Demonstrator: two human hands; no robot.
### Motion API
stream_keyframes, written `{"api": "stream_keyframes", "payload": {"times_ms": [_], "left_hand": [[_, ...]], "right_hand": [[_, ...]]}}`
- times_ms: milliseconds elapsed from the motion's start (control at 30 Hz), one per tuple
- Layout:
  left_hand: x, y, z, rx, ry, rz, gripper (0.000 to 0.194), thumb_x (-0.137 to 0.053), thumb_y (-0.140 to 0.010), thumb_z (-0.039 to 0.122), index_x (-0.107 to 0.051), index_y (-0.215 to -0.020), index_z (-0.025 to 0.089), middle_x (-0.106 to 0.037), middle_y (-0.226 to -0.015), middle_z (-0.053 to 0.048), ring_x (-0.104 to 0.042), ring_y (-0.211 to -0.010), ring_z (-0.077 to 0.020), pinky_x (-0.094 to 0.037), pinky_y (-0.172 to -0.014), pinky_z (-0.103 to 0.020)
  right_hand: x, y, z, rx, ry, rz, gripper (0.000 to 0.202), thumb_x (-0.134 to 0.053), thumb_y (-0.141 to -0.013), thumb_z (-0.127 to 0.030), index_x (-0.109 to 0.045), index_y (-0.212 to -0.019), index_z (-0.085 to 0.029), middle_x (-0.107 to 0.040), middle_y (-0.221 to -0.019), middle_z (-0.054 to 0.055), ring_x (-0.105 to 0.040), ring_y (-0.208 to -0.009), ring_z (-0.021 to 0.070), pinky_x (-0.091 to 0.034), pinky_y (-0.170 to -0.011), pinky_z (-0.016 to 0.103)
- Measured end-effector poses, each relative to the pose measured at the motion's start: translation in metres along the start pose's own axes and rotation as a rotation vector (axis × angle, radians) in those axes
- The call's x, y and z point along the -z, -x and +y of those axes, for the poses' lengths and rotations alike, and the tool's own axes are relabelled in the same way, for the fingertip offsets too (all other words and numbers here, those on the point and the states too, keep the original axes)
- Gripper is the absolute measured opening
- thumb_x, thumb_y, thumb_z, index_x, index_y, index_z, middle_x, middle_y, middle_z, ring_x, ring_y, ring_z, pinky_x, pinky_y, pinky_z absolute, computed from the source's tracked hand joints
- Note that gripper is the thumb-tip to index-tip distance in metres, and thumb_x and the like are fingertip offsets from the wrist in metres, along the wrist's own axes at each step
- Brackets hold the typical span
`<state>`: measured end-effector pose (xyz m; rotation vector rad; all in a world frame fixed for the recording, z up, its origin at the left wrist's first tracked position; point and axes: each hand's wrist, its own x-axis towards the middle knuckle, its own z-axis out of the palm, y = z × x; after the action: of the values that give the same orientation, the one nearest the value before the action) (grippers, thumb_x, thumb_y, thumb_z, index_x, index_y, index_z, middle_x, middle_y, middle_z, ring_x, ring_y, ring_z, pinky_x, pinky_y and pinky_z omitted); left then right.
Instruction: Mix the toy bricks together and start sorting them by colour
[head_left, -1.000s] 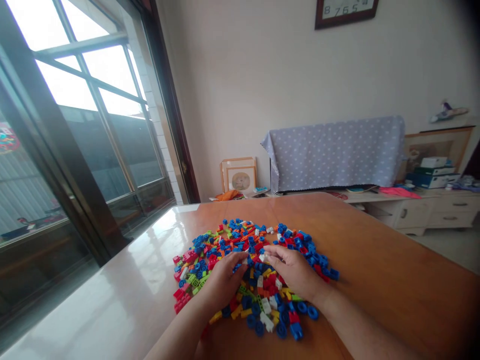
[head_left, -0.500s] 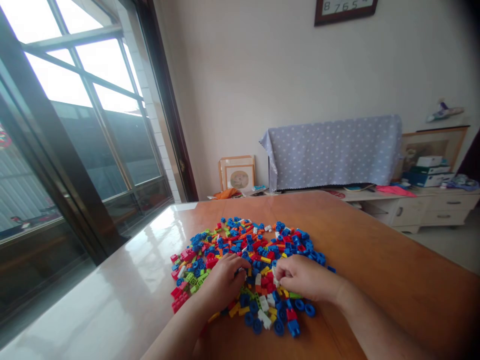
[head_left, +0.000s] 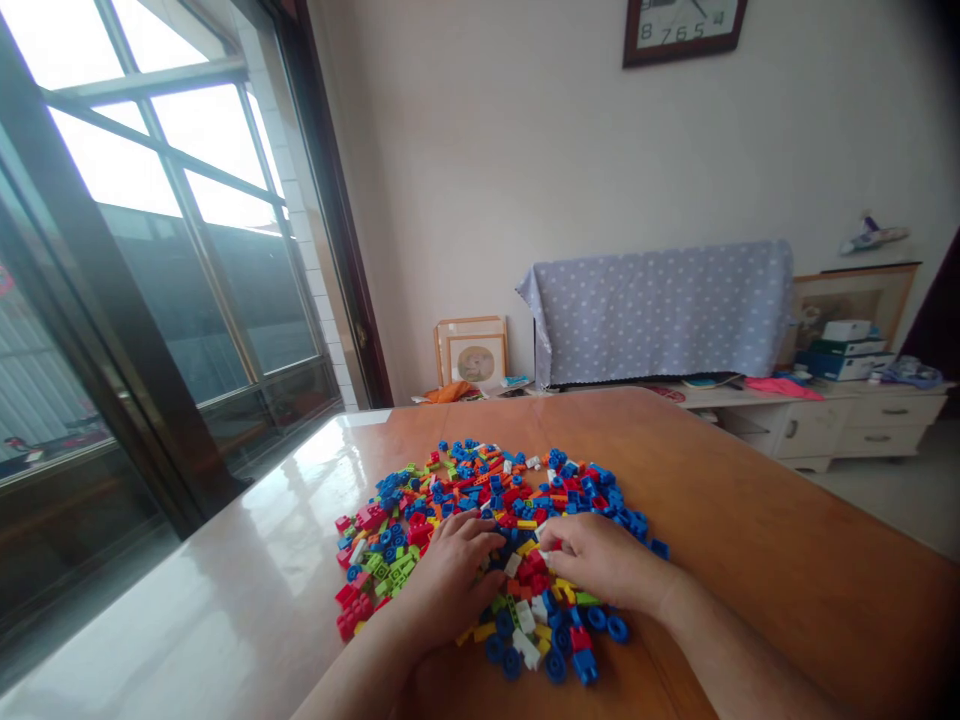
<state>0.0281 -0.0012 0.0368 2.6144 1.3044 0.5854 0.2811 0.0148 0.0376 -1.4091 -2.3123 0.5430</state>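
A spread pile of small plastic building bricks [head_left: 465,490] in blue, red, yellow, green, orange and white lies on the wooden table. My left hand [head_left: 455,572] rests over the pile's near left part, palm down, fingers apart; nothing shows in its grip. To the right, my right hand [head_left: 604,558] has its fingers curled and pinched together, with a white brick [head_left: 545,556] at their tips. The fingers partly cover that brick. Between the hands lie red bricks [head_left: 532,572]. Blue wheel-like rings [head_left: 555,665] and white bricks [head_left: 526,650] lie nearest me.
The glossy brown table [head_left: 750,530] extends around the pile. Beyond it stands a low white cabinet [head_left: 817,425] beneath a dotted cloth cover [head_left: 660,310]. Framed pictures [head_left: 476,355] lean against the wall, and a glass sliding door [head_left: 165,250] is at the left.
My left hand's fingers have straightened and spread from a more curled pose. My right hand stays pinched in nearly the same place. The view has tilted slightly upward.
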Motion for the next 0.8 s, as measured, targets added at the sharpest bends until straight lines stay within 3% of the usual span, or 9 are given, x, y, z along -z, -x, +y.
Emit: {"api": "stream_keyframes", "payload": {"times_ms": [100,233,367,433,533,600,700,800], "left_hand": [[-0.002,0.001,-0.003,0.017,-0.014,0.011,0.041,-0.063,-0.089,0.038,-0.065,-0.128,0.027,-0.063,-0.134,-0.007,-0.053,-0.126,-0.0292,-0.044,-0.109,-0.046],[-0.005,0.001,-0.011,0.062,-0.074,0.049,0.042,-0.061,-0.091,0.042,-0.065,-0.129,0.027,-0.062,-0.136,-0.008,-0.051,-0.128,-0.0316,-0.042,-0.11,-0.049],[-0.006,0.001,-0.02,0.094,-0.093,0.078,0.042,-0.056,-0.093,0.046,-0.066,-0.129,0.027,-0.06,-0.138,-0.009,-0.051,-0.129,-0.0329,-0.042,-0.109,-0.05],[-0.005,0.001,-0.023,0.1,-0.086,0.088,0.043,-0.054,-0.094,0.048,-0.065,-0.13,0.027,-0.06,-0.138,-0.008,-0.052,-0.128,-0.0323,-0.043,-0.109,-0.05],[-0.004,0.002,-0.023,0.106,-0.074,0.09,0.042,-0.053,-0.095,0.048,-0.065,-0.129,0.028,-0.059,-0.139,-0.008,-0.052,-0.127,-0.0312,-0.043,-0.109,-0.048],[-0.004,0.002,-0.022,0.114,-0.066,0.073,0.041,-0.054,-0.094,0.046,-0.066,-0.129,0.028,-0.059,-0.14,-0.008,-0.052,-0.128,-0.0309,-0.044,-0.108,-0.046],[-0.003,0.002,-0.02,0.112,-0.061,0.059,0.041,-0.055,-0.094,0.045,-0.066,-0.129,0.028,-0.059,-0.139,-0.008,-0.053,-0.127,-0.0306,-0.043,-0.109,-0.045],[-0.001,0.002,-0.018,0.105,-0.074,0.07,0.04,-0.055,-0.094,0.045,-0.066,-0.129,0.028,-0.06,-0.137,-0.008,-0.053,-0.126,-0.0311,-0.039,-0.112,-0.049]], "right_hand": [[-0.005,0.0,-0.008,0.088,-0.034,0.013,0.026,-0.055,-0.082,-0.024,-0.076,-0.098,-0.026,-0.076,-0.094,0.002,-0.068,-0.086,0.0187,-0.044,-0.075,0.025],[-0.009,-0.008,-0.004,0.081,-0.072,0.152,0.036,-0.052,-0.087,-0.025,-0.073,-0.115,-0.027,-0.074,-0.105,0.004,-0.067,-0.095,0.0192,-0.047,-0.082,0.026],[-0.006,-0.02,0.03,-0.045,0.016,0.382,0.038,-0.048,-0.092,-0.031,-0.069,-0.122,-0.024,-0.072,-0.117,0.007,-0.065,-0.108,0.0222,-0.047,-0.094,0.032],[-0.006,-0.026,0.051,-0.146,0.13,0.434,0.041,-0.045,-0.094,-0.036,-0.066,-0.127,-0.022,-0.068,-0.128,0.01,-0.06,-0.12,0.026,-0.042,-0.104,0.039],[-0.011,-0.031,0.071,-0.303,0.224,0.331,0.045,-0.041,-0.097,-0.042,-0.064,-0.13,-0.022,-0.059,-0.143,0.012,-0.05,-0.133,0.031,-0.032,-0.112,0.052],[-0.016,-0.034,0.071,-0.321,0.202,0.235,0.047,-0.038,-0.099,-0.044,-0.062,-0.134,-0.024,-0.051,-0.151,0.011,-0.044,-0.14,0.0306,-0.022,-0.116,0.058],[-0.023,-0.035,0.059,-0.176,0.078,0.15,0.048,-0.037,-0.1,-0.045,-0.058,-0.139,-0.026,-0.048,-0.154,0.009,-0.038,-0.145,0.027,-0.011,-0.121,0.058],[-0.025,-0.036,0.046,-0.014,-0.093,0.189,0.047,-0.042,-0.099,-0.046,-0.061,-0.136,-0.027,-0.056,-0.147,0.008,-0.045,-0.14,0.0258,-0.015,-0.123,0.053]]}}
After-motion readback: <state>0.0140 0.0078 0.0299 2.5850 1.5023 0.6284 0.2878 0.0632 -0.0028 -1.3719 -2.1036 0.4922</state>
